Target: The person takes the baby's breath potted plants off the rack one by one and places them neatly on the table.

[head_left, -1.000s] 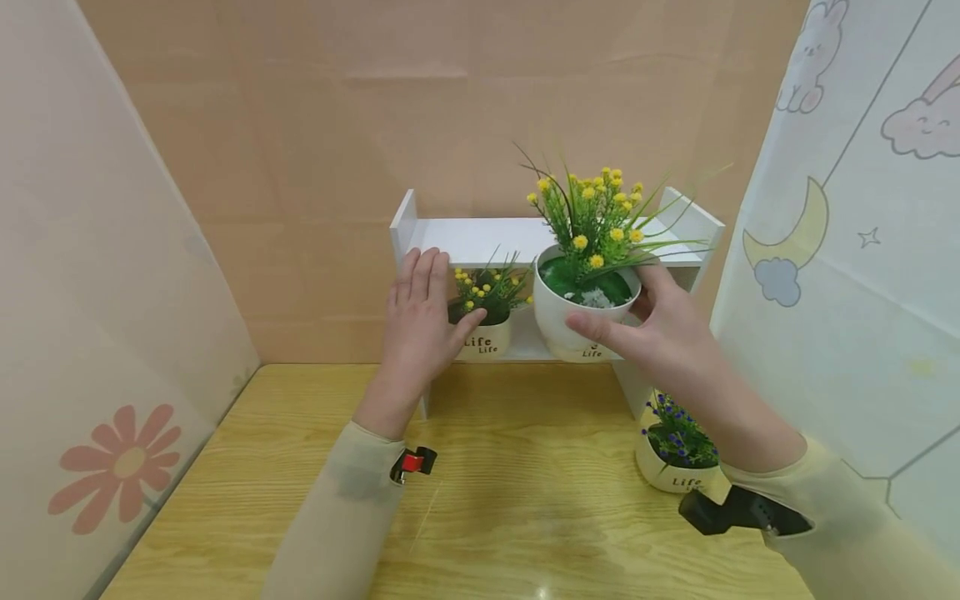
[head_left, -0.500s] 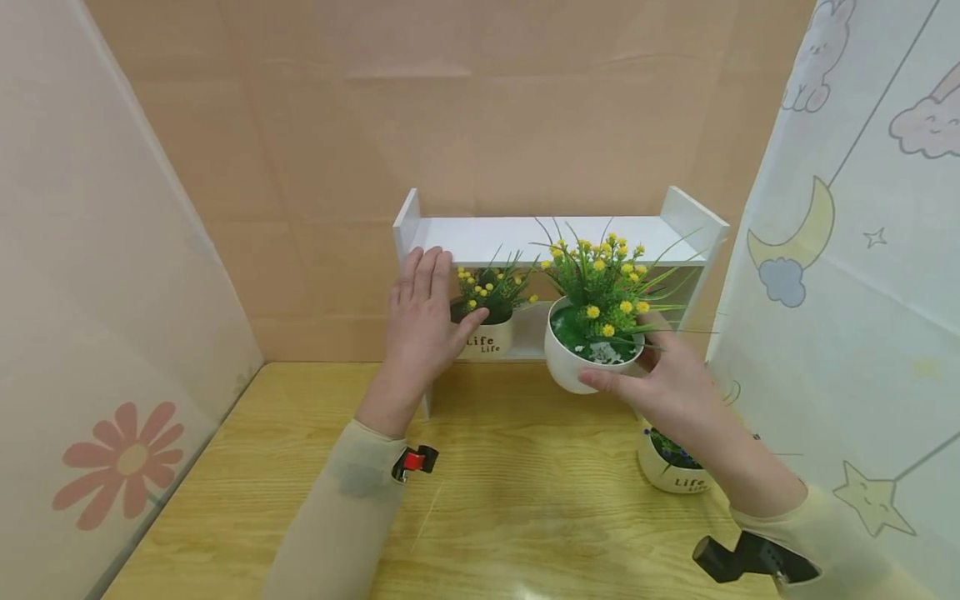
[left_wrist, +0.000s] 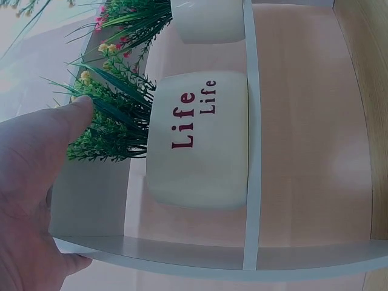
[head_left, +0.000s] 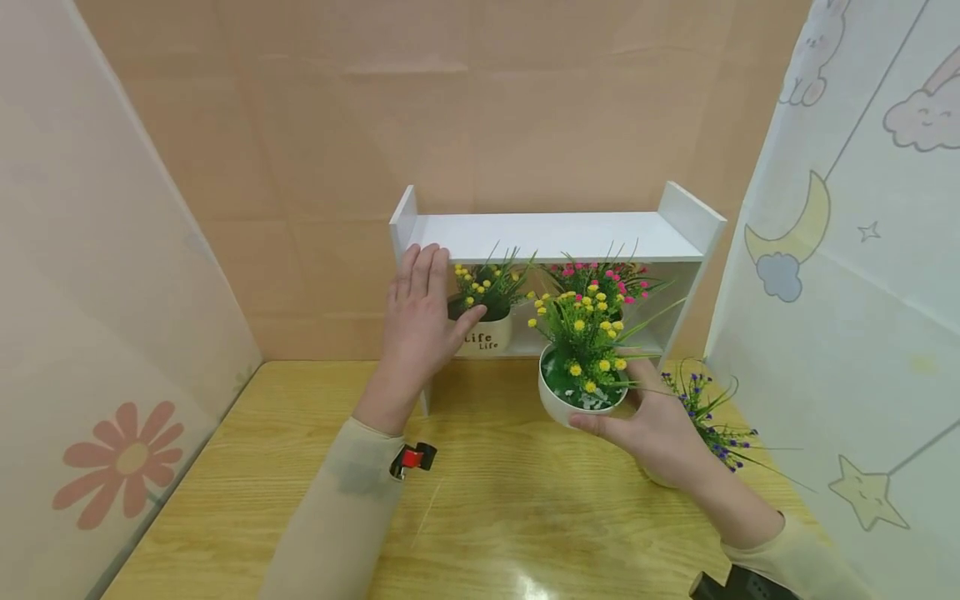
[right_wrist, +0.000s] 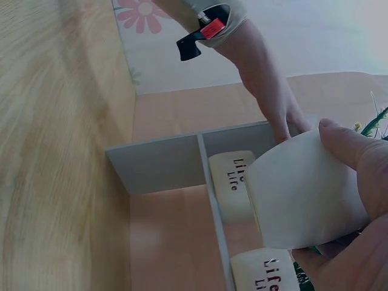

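Observation:
My right hand (head_left: 663,429) grips a white pot of yellow artificial flowers (head_left: 558,407) by its side and rim, thumb in front. The pot hangs in front of the white two-tier shelf (head_left: 547,235); in the right wrist view its bare white side (right_wrist: 306,191) shows. My left hand (head_left: 422,321) rests at the shelf's upper left corner, fingers straight and thumb spread to the right. Near that thumb, a "Life" pot with yellow flowers (left_wrist: 197,139) stands on the lower board. Right of it on that board is a pot with pink flowers (head_left: 626,279), partly hidden by the held plant.
A plant with purple-blue flowers (head_left: 716,437) stands on the wooden table (head_left: 480,517) right of the shelf, its pot mostly behind my right hand. Printed panels stand left and right, with a tan backdrop (head_left: 525,108) behind.
My right hand has brought the yellow-flowered pot down and toward me, away from the shelf, uncovering the pink flowers. My left hand has stayed at the shelf corner.

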Demonstrator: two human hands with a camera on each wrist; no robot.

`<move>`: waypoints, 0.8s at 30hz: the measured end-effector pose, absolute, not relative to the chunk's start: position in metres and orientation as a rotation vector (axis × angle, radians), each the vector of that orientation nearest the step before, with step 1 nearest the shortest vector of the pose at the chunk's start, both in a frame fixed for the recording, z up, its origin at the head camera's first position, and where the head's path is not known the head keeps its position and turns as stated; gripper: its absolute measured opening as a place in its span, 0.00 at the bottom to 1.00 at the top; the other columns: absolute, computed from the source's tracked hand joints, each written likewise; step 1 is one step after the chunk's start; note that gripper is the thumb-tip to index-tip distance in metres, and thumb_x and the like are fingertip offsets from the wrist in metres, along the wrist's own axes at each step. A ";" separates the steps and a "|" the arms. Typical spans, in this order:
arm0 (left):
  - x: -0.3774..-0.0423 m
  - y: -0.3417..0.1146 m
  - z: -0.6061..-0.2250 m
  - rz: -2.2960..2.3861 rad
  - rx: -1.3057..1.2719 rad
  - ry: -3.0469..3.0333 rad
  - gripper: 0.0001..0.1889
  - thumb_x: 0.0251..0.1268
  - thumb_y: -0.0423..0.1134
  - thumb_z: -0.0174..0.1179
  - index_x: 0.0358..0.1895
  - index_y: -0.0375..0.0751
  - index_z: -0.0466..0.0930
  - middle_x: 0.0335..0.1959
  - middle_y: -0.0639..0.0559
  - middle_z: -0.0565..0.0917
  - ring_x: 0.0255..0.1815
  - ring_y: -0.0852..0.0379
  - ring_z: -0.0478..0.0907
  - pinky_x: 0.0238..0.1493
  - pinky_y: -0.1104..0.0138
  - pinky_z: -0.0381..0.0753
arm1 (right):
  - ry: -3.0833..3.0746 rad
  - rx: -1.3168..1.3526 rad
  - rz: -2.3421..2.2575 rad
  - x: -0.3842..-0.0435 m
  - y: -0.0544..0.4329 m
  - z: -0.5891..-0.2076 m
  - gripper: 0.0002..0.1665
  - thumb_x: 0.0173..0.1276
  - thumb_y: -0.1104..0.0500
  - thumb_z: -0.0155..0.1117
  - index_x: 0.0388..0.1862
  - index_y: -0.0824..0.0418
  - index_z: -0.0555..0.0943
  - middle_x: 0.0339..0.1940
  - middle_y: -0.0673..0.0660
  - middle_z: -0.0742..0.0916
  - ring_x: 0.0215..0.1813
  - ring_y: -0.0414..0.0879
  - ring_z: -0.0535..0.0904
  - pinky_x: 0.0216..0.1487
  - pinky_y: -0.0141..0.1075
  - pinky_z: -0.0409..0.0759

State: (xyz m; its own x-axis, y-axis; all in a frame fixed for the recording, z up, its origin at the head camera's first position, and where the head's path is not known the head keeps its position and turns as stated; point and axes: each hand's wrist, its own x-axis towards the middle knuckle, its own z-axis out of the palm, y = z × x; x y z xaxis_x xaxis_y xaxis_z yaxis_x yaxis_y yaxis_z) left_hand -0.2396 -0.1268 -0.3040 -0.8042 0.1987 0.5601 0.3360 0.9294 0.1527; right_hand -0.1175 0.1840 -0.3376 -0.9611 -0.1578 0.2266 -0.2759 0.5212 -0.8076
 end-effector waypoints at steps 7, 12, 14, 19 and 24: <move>-0.239 -0.128 -0.304 -0.350 -0.378 -2.539 0.54 0.76 0.65 0.68 0.88 0.39 0.48 0.88 0.42 0.53 0.91 0.42 0.39 0.85 0.42 0.54 | -2.625 0.358 1.533 -0.115 0.185 -0.359 0.58 0.69 0.49 0.85 0.89 0.52 0.61 0.83 0.61 0.68 0.78 0.70 0.73 0.64 0.48 0.85; -0.239 -0.128 -0.304 -0.346 -0.373 -2.547 0.55 0.76 0.66 0.67 0.89 0.39 0.48 0.88 0.42 0.52 0.91 0.42 0.38 0.86 0.43 0.53 | -2.636 0.318 1.559 -0.116 0.185 -0.377 0.60 0.68 0.48 0.86 0.89 0.57 0.61 0.84 0.64 0.68 0.80 0.74 0.70 0.69 0.58 0.82; -0.239 -0.128 -0.304 -0.338 -0.372 -2.546 0.55 0.76 0.66 0.67 0.89 0.39 0.47 0.88 0.42 0.52 0.91 0.42 0.38 0.86 0.43 0.53 | -2.638 0.314 1.553 -0.117 0.185 -0.385 0.59 0.67 0.48 0.87 0.88 0.58 0.62 0.83 0.64 0.69 0.80 0.71 0.69 0.71 0.58 0.79; -0.239 -0.128 -0.304 -0.333 -0.371 -2.542 0.55 0.76 0.66 0.67 0.88 0.39 0.48 0.88 0.42 0.52 0.91 0.42 0.38 0.86 0.43 0.53 | -2.626 0.336 1.538 -0.121 0.186 -0.406 0.59 0.64 0.49 0.88 0.87 0.57 0.64 0.82 0.63 0.70 0.82 0.66 0.67 0.76 0.59 0.73; -0.238 -0.129 -0.305 -0.342 -0.377 -2.538 0.55 0.75 0.66 0.68 0.88 0.39 0.48 0.87 0.42 0.53 0.91 0.41 0.39 0.86 0.42 0.53 | -2.643 0.344 1.503 -0.122 0.187 -0.423 0.61 0.64 0.48 0.88 0.87 0.60 0.63 0.84 0.69 0.67 0.83 0.71 0.63 0.75 0.65 0.72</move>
